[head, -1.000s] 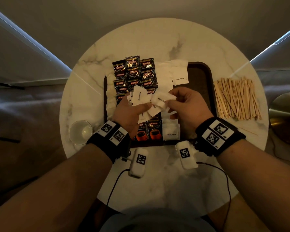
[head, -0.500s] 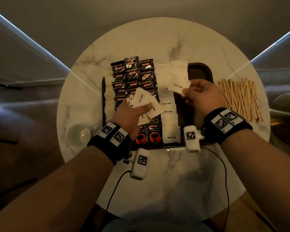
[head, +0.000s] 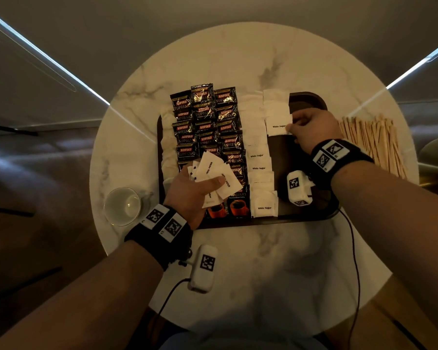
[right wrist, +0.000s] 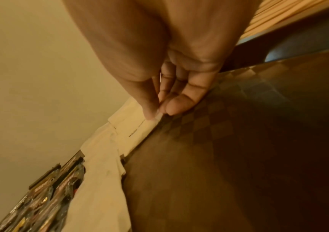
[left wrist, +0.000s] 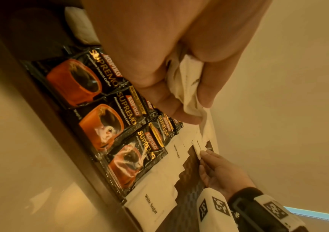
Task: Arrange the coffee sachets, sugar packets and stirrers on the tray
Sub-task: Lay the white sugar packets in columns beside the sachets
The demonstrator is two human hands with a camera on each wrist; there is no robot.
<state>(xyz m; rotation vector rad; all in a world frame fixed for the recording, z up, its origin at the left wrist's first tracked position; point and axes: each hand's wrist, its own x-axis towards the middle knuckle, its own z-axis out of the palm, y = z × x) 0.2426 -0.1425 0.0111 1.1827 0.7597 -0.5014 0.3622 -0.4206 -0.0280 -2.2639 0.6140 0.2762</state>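
Observation:
A dark tray on the round marble table holds rows of black coffee sachets and columns of white sugar packets. My left hand hovers over the tray's near left and grips a fanned bunch of sugar packets, the bunch squeezed between thumb and fingers. My right hand pinches one white sugar packet by its right edge at the tray's far middle, below two others; the pinch shows thumb and forefinger on the packet's edge. Wooden stirrers lie off the tray, right.
A small glass cup stands on the table left of the tray. The tray's right half is bare dark wood. Cables run from the wrist cameras across the near table edge.
My right hand took one packet from the left hand's bunch and carried it right and away, lowering it onto the tray below the far packets. The left hand stayed put with its bunch.

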